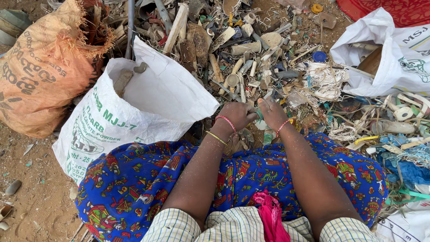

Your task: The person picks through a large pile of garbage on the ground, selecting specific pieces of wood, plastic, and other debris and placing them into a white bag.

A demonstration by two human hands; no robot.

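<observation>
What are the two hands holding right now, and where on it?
Both the left hand and right hand close on a small green plastic piece between them; the exact grip spot is hidden by the fingers.

1. The setting was an outdoor scrap-sorting yard on bare dirt ground (36, 188).
2. A heap of mixed plastic scrap (260, 58), made up of tubes, caps, strips and fragments, covered the ground.
3. Woven sacks stood around the heap: an open white sack (148, 103), an orange sack (40, 71) and a second white sack (394, 54).
</observation>
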